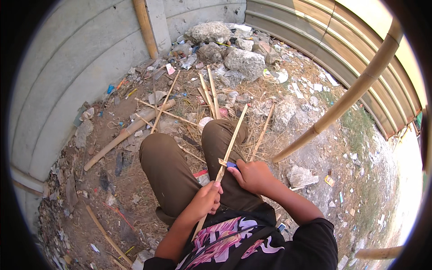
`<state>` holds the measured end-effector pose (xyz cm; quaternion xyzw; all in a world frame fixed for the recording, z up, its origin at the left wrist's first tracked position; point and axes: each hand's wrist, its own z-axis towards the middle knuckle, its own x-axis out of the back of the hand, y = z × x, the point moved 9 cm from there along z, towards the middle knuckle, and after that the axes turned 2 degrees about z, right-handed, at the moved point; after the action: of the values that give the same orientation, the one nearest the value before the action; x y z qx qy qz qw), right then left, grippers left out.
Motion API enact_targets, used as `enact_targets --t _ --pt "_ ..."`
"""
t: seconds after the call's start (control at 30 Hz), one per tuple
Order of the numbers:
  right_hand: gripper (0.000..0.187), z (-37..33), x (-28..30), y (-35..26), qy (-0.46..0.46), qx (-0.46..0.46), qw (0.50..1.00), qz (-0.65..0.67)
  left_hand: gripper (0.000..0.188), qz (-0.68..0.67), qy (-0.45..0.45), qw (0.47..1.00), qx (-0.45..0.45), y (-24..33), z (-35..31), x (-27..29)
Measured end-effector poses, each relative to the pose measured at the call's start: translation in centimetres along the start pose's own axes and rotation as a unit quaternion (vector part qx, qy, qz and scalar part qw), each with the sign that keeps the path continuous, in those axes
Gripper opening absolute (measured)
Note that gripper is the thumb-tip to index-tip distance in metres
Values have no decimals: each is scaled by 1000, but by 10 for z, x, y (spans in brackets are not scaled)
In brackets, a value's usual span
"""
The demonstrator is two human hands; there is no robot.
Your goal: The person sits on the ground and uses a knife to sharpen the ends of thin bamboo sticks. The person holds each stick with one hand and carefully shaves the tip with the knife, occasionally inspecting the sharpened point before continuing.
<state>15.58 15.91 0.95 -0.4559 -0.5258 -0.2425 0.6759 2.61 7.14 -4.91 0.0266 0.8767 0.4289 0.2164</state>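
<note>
A long, pale bamboo strip [237, 130] slants across my lap, its far end reaching past my right knee. My left hand [205, 199] is closed around the strip's lower part, close to my belly. Farther up, my right hand [254, 174] grips a blue-handled knife [231, 165] against the strip, above my right thigh. A small curl of bamboo stands where the knife meets the strip; the blade itself is hard to make out.
More bamboo strips [213, 92] lie beyond my knees. A thick bamboo pole [128, 133] rests on the littered ground to the left, and another pole [337, 105] leans at the right. Rocks [245, 63] are piled near the concrete wall [85, 67] and metal fence [333, 33].
</note>
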Motion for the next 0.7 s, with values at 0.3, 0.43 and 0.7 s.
enact_targets --t 0.3,0.43,0.7 --pt "49 17 9 13 3 20 999 -30 36 -22 0 1000 4 -5 2 3" --pt "49 -9 1 -29 -6 113 993 -29 36 -34 9 999 30 -7 -2 3" --pt "49 8 6 -7 5 46 998 -54 35 -25 18 999 24 -5 0 6"
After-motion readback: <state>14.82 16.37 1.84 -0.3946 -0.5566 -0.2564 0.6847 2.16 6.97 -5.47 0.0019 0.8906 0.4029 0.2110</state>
